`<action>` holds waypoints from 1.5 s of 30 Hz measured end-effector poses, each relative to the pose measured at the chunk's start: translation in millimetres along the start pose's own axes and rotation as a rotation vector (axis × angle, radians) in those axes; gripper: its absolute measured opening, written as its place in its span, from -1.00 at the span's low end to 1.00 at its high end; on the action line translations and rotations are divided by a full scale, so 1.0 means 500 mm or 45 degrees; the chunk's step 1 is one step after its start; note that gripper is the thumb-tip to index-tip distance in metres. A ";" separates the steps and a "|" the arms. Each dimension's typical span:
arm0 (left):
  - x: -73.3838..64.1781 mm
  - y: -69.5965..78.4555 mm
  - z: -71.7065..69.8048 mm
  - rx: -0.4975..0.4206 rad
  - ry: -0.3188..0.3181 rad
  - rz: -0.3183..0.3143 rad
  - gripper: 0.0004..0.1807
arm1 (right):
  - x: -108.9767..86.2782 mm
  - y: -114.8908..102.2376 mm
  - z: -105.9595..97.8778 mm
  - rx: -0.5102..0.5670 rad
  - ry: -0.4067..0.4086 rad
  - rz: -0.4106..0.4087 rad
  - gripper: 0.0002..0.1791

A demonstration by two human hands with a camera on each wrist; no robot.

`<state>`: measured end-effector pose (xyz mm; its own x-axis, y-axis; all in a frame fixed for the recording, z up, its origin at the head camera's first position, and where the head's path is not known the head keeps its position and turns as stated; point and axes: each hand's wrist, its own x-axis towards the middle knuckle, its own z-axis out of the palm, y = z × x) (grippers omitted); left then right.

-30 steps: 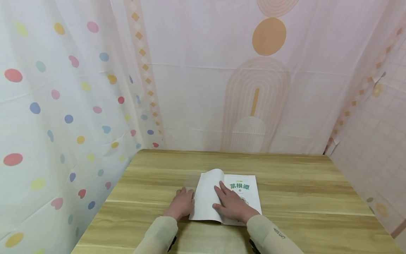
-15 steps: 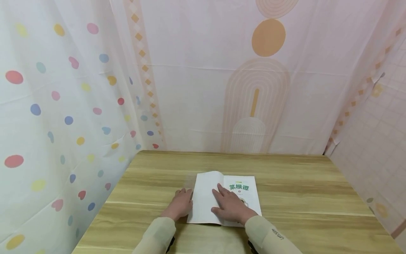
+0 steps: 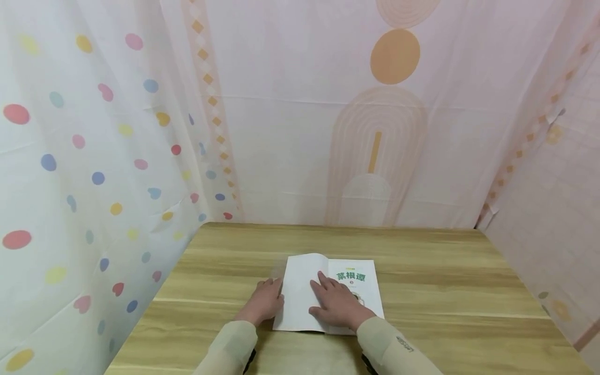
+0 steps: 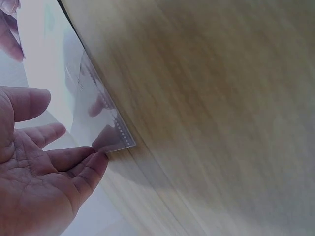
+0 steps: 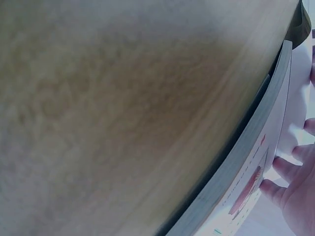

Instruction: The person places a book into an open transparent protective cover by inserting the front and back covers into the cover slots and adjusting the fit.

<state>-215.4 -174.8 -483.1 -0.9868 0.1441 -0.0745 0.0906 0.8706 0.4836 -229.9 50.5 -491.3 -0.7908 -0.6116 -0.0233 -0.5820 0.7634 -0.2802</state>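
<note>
A book (image 3: 367, 291) lies open on the wooden table, its right page printed with green characters and part of a drawing. Its white left leaf (image 3: 300, 297) bows up slightly near the spine. My right hand (image 3: 339, 304) rests with spread fingers across the spine, fingertips on the white leaf. At the left edge my left hand (image 3: 264, 299) touches a clear plastic flap (image 4: 106, 123) that sticks out past the leaf. In the left wrist view its fingertips meet the flap's corner while the thumb stays apart. The book's thick page block (image 5: 236, 147) shows in the right wrist view.
The wooden table (image 3: 445, 281) reaches back to a patterned curtain (image 3: 290, 156). A dotted curtain (image 3: 61, 208) hangs along the left side, and a pale checked one (image 3: 553, 208) along the right.
The white left leaf has come down flatter and spread a little to the left. Both hands keep nearly the same places on the book, shifting slightly left in view.
</note>
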 end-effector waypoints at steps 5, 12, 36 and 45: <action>0.000 0.000 -0.003 0.008 -0.005 0.010 -0.47 | 0.003 -0.006 -0.002 -0.051 0.004 -0.004 -0.25; 0.000 0.001 -0.006 0.002 -0.041 -0.032 -0.47 | 0.009 -0.025 0.004 -0.073 -0.020 0.048 -0.22; -0.007 -0.001 -0.015 -0.022 -0.013 -0.010 -0.45 | 0.037 -0.042 0.032 -0.236 -0.011 0.078 -0.22; -0.002 -0.007 -0.003 0.099 0.010 0.067 -0.28 | 0.036 -0.044 0.032 -0.232 -0.017 0.080 -0.23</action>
<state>-214.8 -178.7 -483.4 -0.9814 0.1870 -0.0439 0.1520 0.8959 0.4175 -228.3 19.1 -501.1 -0.8249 -0.5632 -0.0485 -0.5571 0.8245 -0.0996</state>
